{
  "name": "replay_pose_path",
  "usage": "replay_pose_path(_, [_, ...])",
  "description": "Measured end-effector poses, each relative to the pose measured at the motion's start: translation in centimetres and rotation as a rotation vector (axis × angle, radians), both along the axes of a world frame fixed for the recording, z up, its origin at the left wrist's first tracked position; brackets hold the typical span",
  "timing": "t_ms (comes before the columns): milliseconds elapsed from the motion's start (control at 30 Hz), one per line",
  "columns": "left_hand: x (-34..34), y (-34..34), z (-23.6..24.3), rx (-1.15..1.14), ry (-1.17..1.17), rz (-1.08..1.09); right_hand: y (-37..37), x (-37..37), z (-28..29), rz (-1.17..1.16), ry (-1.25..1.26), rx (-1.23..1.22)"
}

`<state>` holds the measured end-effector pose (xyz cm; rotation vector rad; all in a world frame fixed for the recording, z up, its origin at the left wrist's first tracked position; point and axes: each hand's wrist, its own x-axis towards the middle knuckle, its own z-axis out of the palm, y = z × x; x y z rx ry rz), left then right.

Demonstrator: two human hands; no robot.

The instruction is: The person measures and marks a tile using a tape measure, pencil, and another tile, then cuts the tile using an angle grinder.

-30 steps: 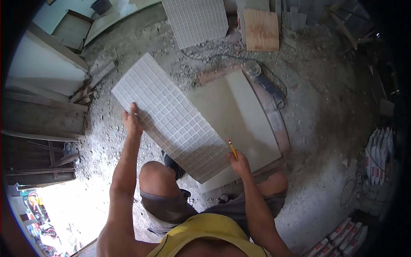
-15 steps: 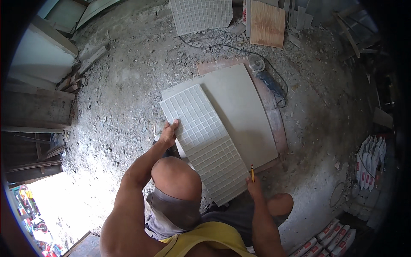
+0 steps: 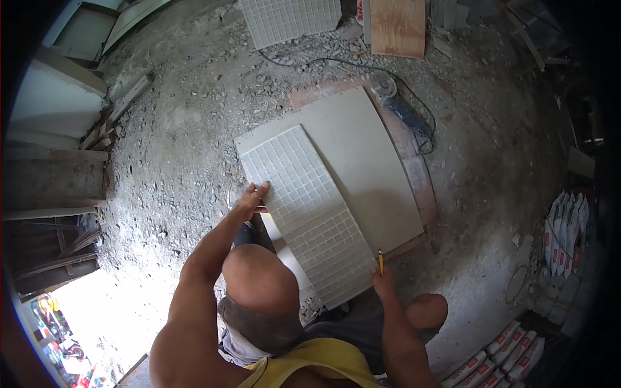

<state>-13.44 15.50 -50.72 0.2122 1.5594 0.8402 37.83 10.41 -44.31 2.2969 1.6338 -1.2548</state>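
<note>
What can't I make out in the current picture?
All in the head view:
- Grid tile: underside faces away.
- Left hand: some fingers hidden by the grid tile.
- Pencil: lower end hidden by the right hand.
- Slab: partly covered by the grid tile.
- Rear panel: top cut off by the upper edge.
- Coloured clutter, lower left: too small and blurred.
</note>
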Motion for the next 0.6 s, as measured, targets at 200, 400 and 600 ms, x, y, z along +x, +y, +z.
replay_pose_path(200, [-3.7,-4.2,0.2,-0.045,0.043,0.122,-0.3,-3.7,-0.5,0.104,0.084,-0.079])
replay_pose_path(400, [-6.3,-7.0,1.0,0.184,-0.08,0.312,0.2,-6.5,-0.3,0.147,0.138,-0.129])
replay_pose_path(600, [-5.2,-3.9,0.1,0.197,-0.07,0.367,0.0,-5.8,-0.9,0.123,0.129,-0.066])
